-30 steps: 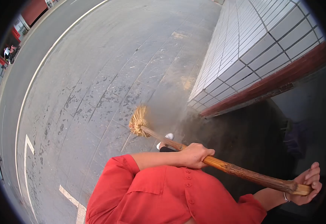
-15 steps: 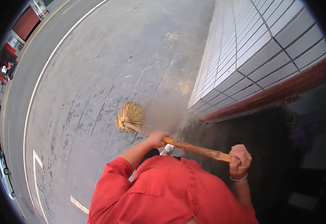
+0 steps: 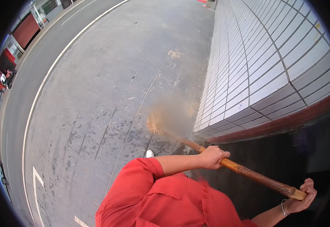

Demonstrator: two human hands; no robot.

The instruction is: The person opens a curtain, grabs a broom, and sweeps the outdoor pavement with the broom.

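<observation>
Left hand [image 3: 212, 157] and right hand [image 3: 300, 203] wrap the broom handle [image 3: 244, 171], at middle and right end; it seems stiff, the bristles [image 3: 155, 125] flexible.

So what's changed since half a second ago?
The broom head has moved right, toward the tiled wall, and haze now partly hides it. The left hand and right hand have moved right with the handle. Unchanged: the left hand grips the handle, the right hand is on its end.
</observation>
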